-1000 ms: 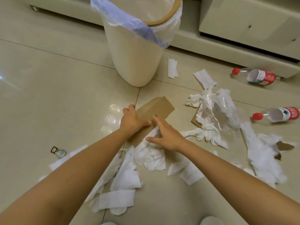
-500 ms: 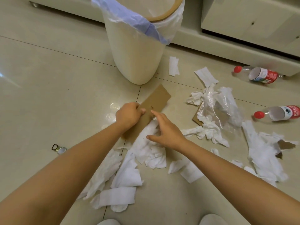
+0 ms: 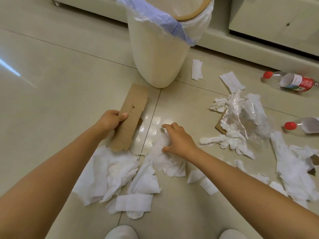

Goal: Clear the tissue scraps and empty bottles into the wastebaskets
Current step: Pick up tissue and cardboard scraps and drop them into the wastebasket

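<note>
Tissue scraps (image 3: pixel 120 171) lie strewn over the tiled floor (image 3: pixel 51 83) in front of the cream wastebasket (image 3: pixel 160 54), whose plastic liner hangs over its rim. The left hand (image 3: pixel 110 120) pinches a strip of brown cardboard (image 3: pixel 131 116), thumb on top, its far end close to the basket's base. The right hand (image 3: pixel 177 138) rests with fingers spread on a tissue, apparently not yet gripping it. Two red-capped bottles (image 3: pixel 291 81) lie to the right, beyond crumpled clear plastic (image 3: pixel 246 116).
</note>
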`<state>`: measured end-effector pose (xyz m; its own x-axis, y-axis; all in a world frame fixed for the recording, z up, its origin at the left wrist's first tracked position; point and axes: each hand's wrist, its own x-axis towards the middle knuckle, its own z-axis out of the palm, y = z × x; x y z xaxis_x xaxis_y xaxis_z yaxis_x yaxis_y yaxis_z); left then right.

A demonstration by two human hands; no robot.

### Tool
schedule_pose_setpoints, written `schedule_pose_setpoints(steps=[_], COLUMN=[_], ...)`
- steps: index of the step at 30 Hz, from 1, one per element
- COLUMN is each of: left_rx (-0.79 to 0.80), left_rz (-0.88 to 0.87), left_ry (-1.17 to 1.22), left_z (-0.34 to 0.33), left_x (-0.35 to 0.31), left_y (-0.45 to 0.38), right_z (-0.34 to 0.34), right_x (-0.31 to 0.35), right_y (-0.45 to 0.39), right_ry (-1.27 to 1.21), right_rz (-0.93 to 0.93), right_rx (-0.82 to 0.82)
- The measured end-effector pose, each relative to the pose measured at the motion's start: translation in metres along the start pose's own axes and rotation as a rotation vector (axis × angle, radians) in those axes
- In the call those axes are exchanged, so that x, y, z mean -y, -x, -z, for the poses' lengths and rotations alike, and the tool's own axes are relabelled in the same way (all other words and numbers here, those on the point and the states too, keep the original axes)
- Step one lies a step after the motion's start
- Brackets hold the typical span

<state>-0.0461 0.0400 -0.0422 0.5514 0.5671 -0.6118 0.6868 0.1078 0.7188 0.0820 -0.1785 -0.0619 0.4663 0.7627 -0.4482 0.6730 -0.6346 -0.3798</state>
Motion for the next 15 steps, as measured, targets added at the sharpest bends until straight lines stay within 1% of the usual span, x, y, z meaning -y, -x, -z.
schedule_pose_setpoints(steps=[4,7,9,12,13,15], left_rx=[0.017,0.062,0.093,0.12,0.125,0.13], left_rz=[0.03,0.034,0.036,0.039,0.039,0.035], left_ry=[-0.005,-0.014,-0.023,-0.031,-0.031,-0.032], left_z=[-0.004,-0.008,-0.012,-0.016,-0.018,-0.02], left_x=[0.01,0.012,0.012,0.01,0.009,0.007], left_y=[0.002,0.003,0.004,0.008,0.009,0.011], right_z=[-0.005,0.003,0.015,0.036,0.04,0.044], right_x=[0.0,-0.001,-0.002,-0.005,-0.008,-0.013], right_y=[-0.003,-0.003,-0.001,0.012,0.017,0.029], right_ry=[0.048,0.106,0.058,-0.077,-0.084,-0.012], right_rz=[0.028,0.064,0.092,0.135,0.155,0.191], right_rx=[0.045,0.053,0.032,0.013,0.024,0.095])
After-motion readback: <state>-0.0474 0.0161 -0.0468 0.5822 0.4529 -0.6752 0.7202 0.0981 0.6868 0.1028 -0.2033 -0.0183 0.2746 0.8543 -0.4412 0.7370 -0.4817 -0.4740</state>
